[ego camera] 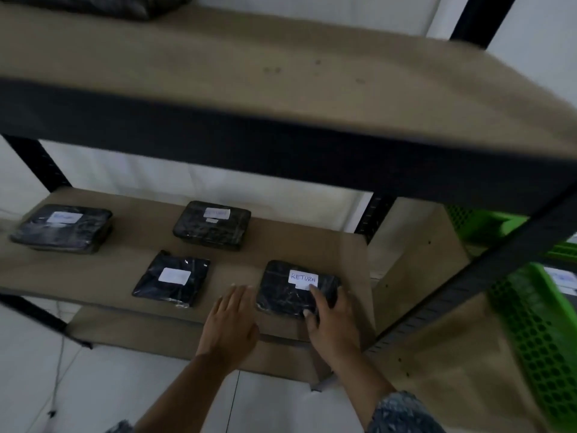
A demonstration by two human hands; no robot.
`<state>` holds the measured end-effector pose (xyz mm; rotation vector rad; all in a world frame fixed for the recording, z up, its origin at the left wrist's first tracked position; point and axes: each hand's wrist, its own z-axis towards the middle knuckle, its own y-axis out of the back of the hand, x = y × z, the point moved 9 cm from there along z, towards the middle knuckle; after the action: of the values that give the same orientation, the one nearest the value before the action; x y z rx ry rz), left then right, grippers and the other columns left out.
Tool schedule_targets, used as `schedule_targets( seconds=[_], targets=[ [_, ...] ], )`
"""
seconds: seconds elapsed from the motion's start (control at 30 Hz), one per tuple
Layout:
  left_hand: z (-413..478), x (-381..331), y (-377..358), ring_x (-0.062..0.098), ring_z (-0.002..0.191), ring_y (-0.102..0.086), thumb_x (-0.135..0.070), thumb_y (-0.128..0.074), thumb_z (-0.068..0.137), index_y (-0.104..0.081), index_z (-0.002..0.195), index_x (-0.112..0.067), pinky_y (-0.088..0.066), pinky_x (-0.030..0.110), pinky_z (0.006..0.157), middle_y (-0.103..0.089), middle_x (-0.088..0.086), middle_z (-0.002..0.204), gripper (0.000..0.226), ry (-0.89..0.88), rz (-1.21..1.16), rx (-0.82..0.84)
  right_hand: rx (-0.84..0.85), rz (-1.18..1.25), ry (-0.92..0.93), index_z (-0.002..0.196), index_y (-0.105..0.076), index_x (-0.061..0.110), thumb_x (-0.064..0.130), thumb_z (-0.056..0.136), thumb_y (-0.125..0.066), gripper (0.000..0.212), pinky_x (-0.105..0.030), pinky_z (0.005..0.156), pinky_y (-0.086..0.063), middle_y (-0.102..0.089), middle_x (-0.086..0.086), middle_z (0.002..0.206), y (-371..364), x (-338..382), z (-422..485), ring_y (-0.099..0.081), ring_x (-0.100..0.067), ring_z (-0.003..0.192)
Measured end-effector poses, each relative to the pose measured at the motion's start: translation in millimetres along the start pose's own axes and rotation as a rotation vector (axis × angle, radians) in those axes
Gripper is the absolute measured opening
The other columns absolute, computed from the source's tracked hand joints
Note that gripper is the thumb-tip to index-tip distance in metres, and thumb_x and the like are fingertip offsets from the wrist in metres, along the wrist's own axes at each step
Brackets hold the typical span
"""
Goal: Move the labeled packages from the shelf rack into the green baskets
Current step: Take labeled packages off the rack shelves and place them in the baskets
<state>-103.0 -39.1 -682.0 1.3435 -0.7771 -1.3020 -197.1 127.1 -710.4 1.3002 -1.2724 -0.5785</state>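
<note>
Both hands reach onto the middle shelf (125, 270). The right hand (331, 320) curls over the near right package (293, 292), labeled RETURN, fingers on top, thumb at its front edge. The left hand (231, 323) hovers flat and open just beside it, holding nothing. Four black packages lie on this shelf; two green baskets (537, 323) stand at right

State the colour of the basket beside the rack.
Bright green basket with perforated sides, seen in the head view.
</note>
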Motion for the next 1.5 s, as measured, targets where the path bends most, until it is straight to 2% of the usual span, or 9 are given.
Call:
schedule_targets(
  seconds=[0.23, 0.37, 0.47, 0.67, 0.93, 1.17, 1.3, 1.43, 1.5],
  targets=[
    [6.3, 35.0, -68.4, 0.033, 0.127, -0.041, -0.039, -0.033, 0.085, -0.046, 0.130, -0.004, -0.031, 0.049, 0.104, -0.051, 0.017, 0.133, 0.058, 0.064, -0.010, 0.031, -0.267, 0.204, -0.043, 0.148, -0.010, 0.037, 0.058, 0.084, -0.052, 0.080, -0.042, 0.094, -0.046, -0.010, -0.019, 0.155, -4.6, -13.7, 18.3, -0.032, -0.037, 0.135],
    [1.6, 35.4, -77.9, 0.029, 0.133, -0.033, -0.039, -0.029, 0.089, -0.042, 0.134, -0.005, -0.023, 0.049, 0.109, -0.044, 0.016, 0.139, 0.058, 0.080, -0.024, 0.010, -0.361, 0.382, -0.007, 0.149, -0.011, 0.024, 0.055, 0.072, -0.069, 0.101, -0.037, 0.098, -0.045, -0.029, -0.011, 0.151, -2.6, -19.5, 18.8, -0.037, -0.028, 0.134],
    [0.0, 36.1, -79.2, 0.029, 0.133, -0.032, -0.039, -0.029, 0.089, -0.042, 0.134, -0.005, -0.021, 0.048, 0.110, -0.043, 0.016, 0.140, 0.058, 0.097, -0.032, 0.018, -0.377, 0.498, -0.047, 0.150, -0.010, 0.018, 0.050, 0.065, -0.078, 0.114, -0.036, 0.108, -0.034, -0.027, -0.008, 0.153, -5.5, -27.5, 15.9, -0.029, -0.024, 0.140],
    [-0.2, 34.4, -75.0, 0.031, 0.131, -0.037, -0.037, -0.032, 0.087, -0.045, 0.132, -0.004, -0.024, 0.050, 0.108, -0.046, 0.017, 0.138, 0.058, 0.108, -0.055, 0.045, -0.378, 0.582, -0.117, 0.150, -0.012, 0.014, 0.042, 0.050, -0.089, 0.130, -0.037, 0.101, -0.039, -0.026, -0.016, 0.144, -5.4, -36.9, 5.7, -0.036, -0.031, 0.132],
    [-9.0, 18.8, -52.2, 0.033, 0.131, -0.037, -0.038, -0.028, 0.088, -0.044, 0.134, -0.006, -0.027, 0.052, 0.106, -0.046, 0.018, 0.138, 0.058, 0.108, -0.079, 0.057, -0.383, 0.659, -0.101, 0.147, -0.025, 0.019, 0.029, 0.059, -0.088, 0.109, -0.021, 0.087, -0.034, -0.032, -0.012, 0.136, 12.7, -32.0, -11.9, -0.044, -0.019, 0.117],
    [-35.8, 0.7, 0.0, 0.033, 0.131, -0.036, -0.036, -0.029, 0.085, -0.042, 0.134, -0.006, -0.032, 0.051, 0.104, -0.047, 0.017, 0.137, 0.059, 0.125, -0.056, 0.058, -0.326, 0.762, -0.187, 0.148, -0.023, 0.014, 0.032, 0.071, -0.079, 0.097, -0.038, 0.098, -0.043, -0.026, -0.013, 0.140, 37.1, -17.9, -57.4, -0.042, -0.031, 0.124],
    [-63.8, -14.3, 48.1, 0.034, 0.127, -0.042, -0.034, -0.034, 0.082, -0.044, 0.132, -0.003, -0.038, 0.050, 0.100, -0.050, 0.019, 0.133, 0.059, 0.107, -0.052, 0.042, -0.336, 0.806, -0.200, 0.145, -0.030, 0.011, 0.027, 0.074, -0.078, 0.088, -0.030, 0.093, -0.045, -0.028, -0.004, 0.117, 67.2, -7.9, -96.0, -0.048, -0.022, 0.101],
    [-93.5, -34.9, 100.7, 0.036, 0.123, -0.046, -0.029, -0.039, 0.080, -0.043, 0.131, -0.004, -0.039, 0.049, 0.096, -0.053, 0.019, 0.130, 0.057, 0.091, -0.045, -0.007, -0.350, 0.844, -0.199, 0.143, -0.034, 0.013, 0.030, 0.075, -0.076, 0.082, -0.039, 0.094, -0.049, -0.030, -0.003, 0.115, 102.1, 0.1, -138.6, -0.050, -0.025, 0.103],
    [-105.4, -49.5, 122.7, 0.034, 0.124, -0.046, -0.029, -0.040, 0.081, -0.046, 0.131, -0.004, -0.040, 0.049, 0.096, -0.053, 0.017, 0.131, 0.057, 0.084, -0.026, -0.017, -0.365, 0.870, -0.201, 0.143, -0.035, 0.017, 0.028, 0.076, -0.075, 0.079, -0.033, 0.092, -0.047, -0.032, -0.004, 0.115, 122.2, 0.4, -161.5, -0.049, -0.020, 0.099]
  ],
)
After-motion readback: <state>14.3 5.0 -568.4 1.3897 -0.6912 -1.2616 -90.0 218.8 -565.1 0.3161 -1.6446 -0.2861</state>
